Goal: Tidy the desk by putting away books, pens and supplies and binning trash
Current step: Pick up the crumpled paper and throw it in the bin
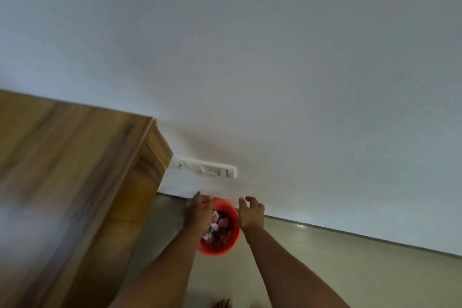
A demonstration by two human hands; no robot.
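Red plastic bin (pixel 220 229) holding crumpled trash (pixel 218 225) sits below and between the empty, loose-fingered left hand (pixel 198 210) and right hand (pixel 251 212), seemingly positioned for dropping scraps

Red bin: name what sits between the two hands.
In the head view, the red bin, holding crumpled trash, lies between the left hand and right hand.

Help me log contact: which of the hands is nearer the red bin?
Left. The left hand overlaps the red bin at its left rim; the right hand hovers just off its right rim, fingers loosely curled, empty.
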